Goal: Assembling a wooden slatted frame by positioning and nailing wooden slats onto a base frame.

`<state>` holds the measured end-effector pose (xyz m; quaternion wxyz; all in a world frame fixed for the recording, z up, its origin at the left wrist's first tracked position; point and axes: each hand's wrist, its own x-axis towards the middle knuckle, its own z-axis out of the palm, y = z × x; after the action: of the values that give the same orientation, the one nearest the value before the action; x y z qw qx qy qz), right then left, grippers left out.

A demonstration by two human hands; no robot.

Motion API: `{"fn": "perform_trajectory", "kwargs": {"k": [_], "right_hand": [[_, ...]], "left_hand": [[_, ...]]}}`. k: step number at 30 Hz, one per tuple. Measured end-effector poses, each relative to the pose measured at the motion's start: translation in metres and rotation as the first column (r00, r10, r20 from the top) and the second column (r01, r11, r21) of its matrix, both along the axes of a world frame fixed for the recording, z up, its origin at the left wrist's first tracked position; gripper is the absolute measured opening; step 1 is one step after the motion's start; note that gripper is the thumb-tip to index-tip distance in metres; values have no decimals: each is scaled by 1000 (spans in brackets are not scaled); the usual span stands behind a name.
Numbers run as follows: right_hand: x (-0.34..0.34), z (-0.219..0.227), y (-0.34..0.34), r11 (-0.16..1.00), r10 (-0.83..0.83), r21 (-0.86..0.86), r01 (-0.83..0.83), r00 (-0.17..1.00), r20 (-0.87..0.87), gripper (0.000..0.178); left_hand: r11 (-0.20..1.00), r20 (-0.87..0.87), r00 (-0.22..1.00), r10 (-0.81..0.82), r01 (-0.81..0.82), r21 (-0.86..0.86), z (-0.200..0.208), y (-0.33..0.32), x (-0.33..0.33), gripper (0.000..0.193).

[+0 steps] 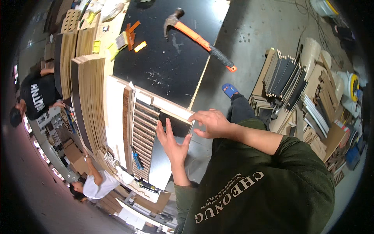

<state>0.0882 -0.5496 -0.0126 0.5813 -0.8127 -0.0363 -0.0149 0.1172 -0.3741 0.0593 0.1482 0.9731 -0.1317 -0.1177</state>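
A dark glossy panel (177, 128) lies beside a row of narrow wooden slats (145, 136) on the white workbench. My left hand (171, 145) rests on this panel, fingers stretched and spread apart. At the panel's upper right corner, my right hand (212, 124) touches the edge with curved fingers, its thumb apart from the forefinger. A blue-handled tool (136, 158) lies across the slats. Above my hands, a claw hammer (198, 39) with an orange and black handle lies on a black tabletop (159, 66).
Stacked long boards (91, 101) stand on the left. Orange strips (131, 35) and a yellow piece (140, 46) lie on the black top. Right of me, a bundle of dark strips (284, 78) sits on the floor. Two people work at the left, one in a black shirt (39, 93).
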Motion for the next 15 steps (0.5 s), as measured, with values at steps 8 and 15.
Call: {"fn": "perform_trajectory", "kwargs": {"k": [8,15], "right_hand": [[-7,11,12,996,-28,-86,18,993,-117,34],[-19,11,26,978,-205,-69,198,972,-116,34]], "left_hand": [[1000,84,996,-30,29,12,-7,31,-5,106],[993,97,989,-114,110,45,-7,32,-1,105]]}}
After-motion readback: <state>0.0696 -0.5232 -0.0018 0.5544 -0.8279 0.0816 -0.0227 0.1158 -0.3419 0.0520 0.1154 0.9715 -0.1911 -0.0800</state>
